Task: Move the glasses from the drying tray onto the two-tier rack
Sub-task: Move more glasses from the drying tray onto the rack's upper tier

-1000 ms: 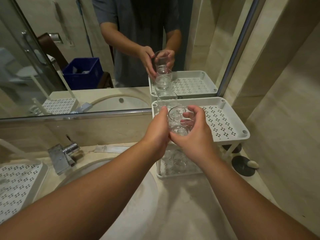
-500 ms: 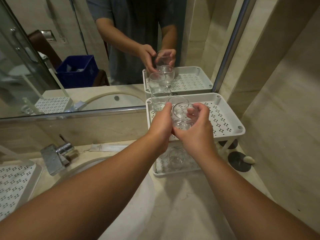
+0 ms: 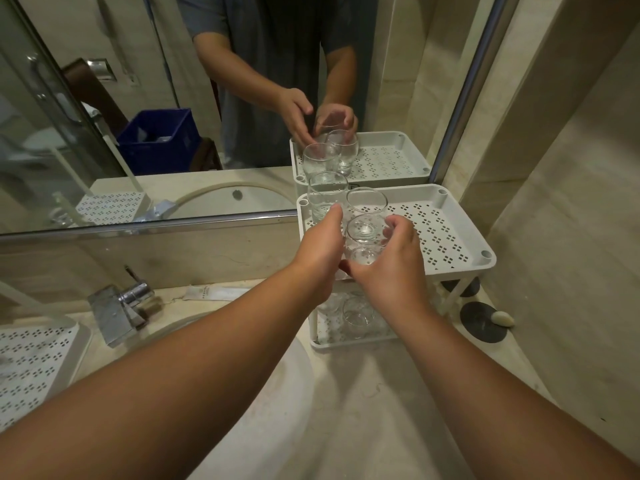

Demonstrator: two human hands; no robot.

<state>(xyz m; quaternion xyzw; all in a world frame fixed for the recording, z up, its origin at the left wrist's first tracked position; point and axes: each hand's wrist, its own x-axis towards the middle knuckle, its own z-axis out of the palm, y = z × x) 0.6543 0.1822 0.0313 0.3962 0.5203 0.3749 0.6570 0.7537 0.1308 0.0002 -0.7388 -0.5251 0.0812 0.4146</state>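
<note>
A single head-worn wide-angle view looks forward and down, close over the counter [image 3: 381, 393]; the two-tier rack [image 3: 460, 237] sits far right; the mirror [image 3: 173, 116] fills the far left.

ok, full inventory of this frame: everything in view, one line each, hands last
two-tier rack: 1, white, right of basin, against mirror
glasses on top tier: 3, clear; back-left one, middle one, front one between both hands
glasses on lower tier: at least 2, clear, partly hidden
drying tray: 1, white, far left
faucet: 1, chrome, behind basin
sachet: 1, white, by wall
black discs: 2, right of rack, pebble on one
left hand: touches front glass
right hand: grips front glass
</note>
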